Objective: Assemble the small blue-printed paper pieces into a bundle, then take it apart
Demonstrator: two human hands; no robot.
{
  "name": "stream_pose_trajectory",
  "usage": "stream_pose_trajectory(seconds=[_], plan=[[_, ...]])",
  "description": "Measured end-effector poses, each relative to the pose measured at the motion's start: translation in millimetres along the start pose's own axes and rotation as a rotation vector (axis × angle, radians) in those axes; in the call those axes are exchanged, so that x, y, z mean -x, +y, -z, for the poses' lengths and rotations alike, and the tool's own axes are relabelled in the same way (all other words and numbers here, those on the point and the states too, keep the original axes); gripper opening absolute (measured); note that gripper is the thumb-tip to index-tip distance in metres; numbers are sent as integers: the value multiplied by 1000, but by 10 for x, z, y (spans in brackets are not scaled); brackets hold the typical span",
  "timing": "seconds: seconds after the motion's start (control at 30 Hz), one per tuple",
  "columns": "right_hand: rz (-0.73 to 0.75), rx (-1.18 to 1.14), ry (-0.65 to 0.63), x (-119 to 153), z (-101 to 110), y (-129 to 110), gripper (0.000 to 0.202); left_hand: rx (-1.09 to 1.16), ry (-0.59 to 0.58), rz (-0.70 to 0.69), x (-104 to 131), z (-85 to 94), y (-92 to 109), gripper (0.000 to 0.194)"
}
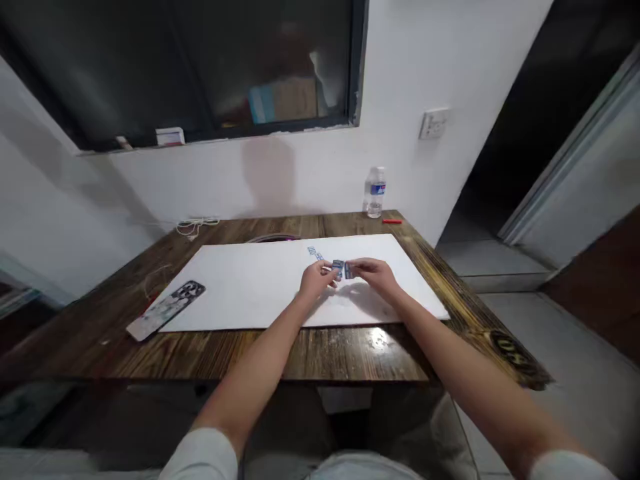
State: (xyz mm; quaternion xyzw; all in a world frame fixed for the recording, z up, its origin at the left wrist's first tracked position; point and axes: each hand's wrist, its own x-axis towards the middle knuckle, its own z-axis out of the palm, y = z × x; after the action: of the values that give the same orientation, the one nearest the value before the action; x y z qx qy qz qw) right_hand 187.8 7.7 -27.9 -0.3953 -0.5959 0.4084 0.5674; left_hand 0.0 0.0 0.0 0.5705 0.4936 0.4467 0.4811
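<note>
A white board (250, 283) lies flat on the dark wooden worktop (350, 353), and both bare hands are above its right half. The left hand (315, 280) has its thumb and fingers clamped on a small blue-grey piece (338, 265), held up over the board. The right hand (376, 273) is just beside it, fingers together on a second small piece (349, 270), also over the board; the two pieces are close to each other, but whether they touch is too small to tell. On the board, just past the left hand, lie some small blue parts (315, 253), their shapes unclear.

A phone (167, 310) in a patterned case lies slantwise across the board's left edge, its camera end on the board. Beyond the board's far left corner is a bundle of white cable (196, 227), and behind its far edge a curved, purplish-edged object (273, 238) shows in part. Past the board's far right corner stand a clear bottle (376, 193) with a blue label, upright, and beside it a red stick-like item (393, 221), lying flat.
</note>
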Motion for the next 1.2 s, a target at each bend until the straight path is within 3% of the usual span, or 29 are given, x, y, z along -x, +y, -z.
stream_pose_trajectory(seconds=[0.13, 0.3, 0.47, 0.67, 1.1, 1.2], plan=[[-35, -52, -32, 15, -11, -53, 61, -25, -62, -13, 22, 0, -33, 26], [-94, -50, -11, 28, -23, -95, 46, -14, -135, -8, 54, 5, -14, 25], [-103, -61, 0, 51, -37, -163, 45, 43, -193, 27, 72, -3, 23, 32], [-172, -37, -124, 74, -62, -190, 41, 91, -227, 10, 75, -11, 18, 39], [-195, -69, -42, 98, -75, -250, 40, 61, -218, -101, 47, 3, -26, 35], [-201, -65, -58, 90, -71, -241, 41, 76, -155, -94, 6, 8, -58, 32]])
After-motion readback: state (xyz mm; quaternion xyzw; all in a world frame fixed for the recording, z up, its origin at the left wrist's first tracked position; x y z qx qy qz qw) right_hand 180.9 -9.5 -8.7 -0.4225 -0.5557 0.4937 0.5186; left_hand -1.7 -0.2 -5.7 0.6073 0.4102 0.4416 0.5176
